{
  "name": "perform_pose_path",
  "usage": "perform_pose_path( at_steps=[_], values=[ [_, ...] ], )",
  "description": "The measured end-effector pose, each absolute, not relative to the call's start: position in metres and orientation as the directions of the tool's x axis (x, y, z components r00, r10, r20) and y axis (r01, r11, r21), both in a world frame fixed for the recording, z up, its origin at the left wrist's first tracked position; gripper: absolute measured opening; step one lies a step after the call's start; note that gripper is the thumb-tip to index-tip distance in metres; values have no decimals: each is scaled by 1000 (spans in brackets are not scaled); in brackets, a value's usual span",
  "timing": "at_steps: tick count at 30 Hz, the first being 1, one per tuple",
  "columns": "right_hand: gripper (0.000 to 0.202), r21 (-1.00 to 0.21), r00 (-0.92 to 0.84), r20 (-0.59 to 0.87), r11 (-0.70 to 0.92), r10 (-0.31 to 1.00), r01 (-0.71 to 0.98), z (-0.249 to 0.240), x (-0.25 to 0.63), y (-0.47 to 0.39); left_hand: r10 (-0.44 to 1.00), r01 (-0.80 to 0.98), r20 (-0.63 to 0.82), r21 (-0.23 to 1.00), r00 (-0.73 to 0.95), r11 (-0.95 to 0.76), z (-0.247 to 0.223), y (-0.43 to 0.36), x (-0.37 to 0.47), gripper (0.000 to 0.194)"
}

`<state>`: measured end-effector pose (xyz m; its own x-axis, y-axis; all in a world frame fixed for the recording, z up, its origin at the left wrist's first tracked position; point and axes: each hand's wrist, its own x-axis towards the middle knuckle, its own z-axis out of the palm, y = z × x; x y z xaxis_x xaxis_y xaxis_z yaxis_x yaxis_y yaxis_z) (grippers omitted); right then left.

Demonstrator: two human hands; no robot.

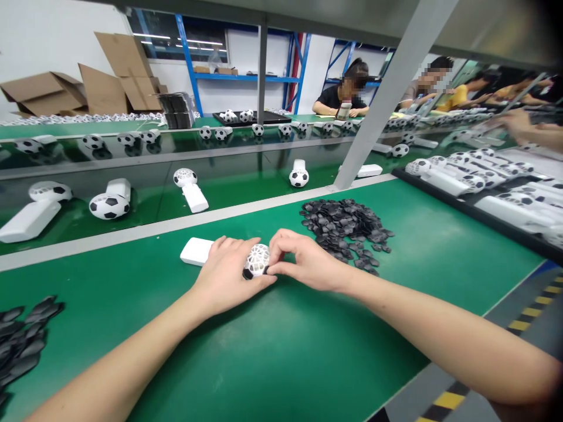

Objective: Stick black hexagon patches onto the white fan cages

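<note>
My left hand (pixel 229 272) is wrapped round a white device with a football-patterned head (pixel 257 259), its white handle (pixel 196 251) sticking out to the left on the green table (pixel 272 351). The head shows an open white lattice on top and black patches low down. My right hand (pixel 297 258) pinches at the head's right side, thumb and index finger against a small black piece (pixel 265 270). A pile of black pieces (pixel 347 225) lies beyond my right hand. More black pieces (pixel 26 337) lie at the far left.
A conveyor (pixel 237 187) beyond the table carries several football-headed devices. At the right, a black tray (pixel 484 220) holds more of them. A slanted metal post (pixel 382 99) stands at the table's back edge. Several people sit across the line, and another person's hand (pixel 528 126) reaches in at right.
</note>
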<state>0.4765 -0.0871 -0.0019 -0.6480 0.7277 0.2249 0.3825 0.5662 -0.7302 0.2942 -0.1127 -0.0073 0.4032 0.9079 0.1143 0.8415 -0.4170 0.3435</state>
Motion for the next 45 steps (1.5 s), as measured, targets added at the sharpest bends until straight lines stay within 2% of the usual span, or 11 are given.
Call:
perform_pose_path(
  at_steps=[5,9,14,16,19,23,27,29,35,42,45],
  values=[
    [23,-755,-604,167,495,779,430,-6,472,-83,899,809,98,403,426,-427,-1,-110,295,48],
    [15,-734,-614,113,482,781,478,-5,485,-84,860,769,33,431,510,-473,3,-108,288,50],
    [12,-403,-623,61,590,780,699,-3,519,-92,915,857,-37,365,403,-363,-5,-116,290,83],
    [12,-320,-618,21,590,786,741,-6,527,-94,937,877,-8,355,349,-323,-8,-117,293,79],
    [15,-307,-611,-9,580,791,755,-12,528,-96,894,834,-62,393,444,-387,-5,-116,289,65],
    [17,-180,-621,-9,609,784,772,-13,521,-96,810,760,-188,509,556,-404,4,-114,280,72],
    [20,-39,-645,2,645,764,764,-9,514,-97,829,710,-157,616,536,-342,4,-114,284,62],
    [19,-58,-655,7,654,756,754,-8,513,-97,824,685,-139,640,549,-349,2,-112,286,57],
    [22,-329,-599,49,579,799,746,-9,523,-90,811,673,-143,648,567,-356,1,-108,283,58],
    [20,-299,-570,35,553,821,777,-13,514,-97,810,659,-125,657,573,-365,0,-109,283,64],
    [9,-305,-577,21,555,816,774,-15,507,-96,817,651,-109,666,566,-363,-1,-109,283,68]
  ],
)
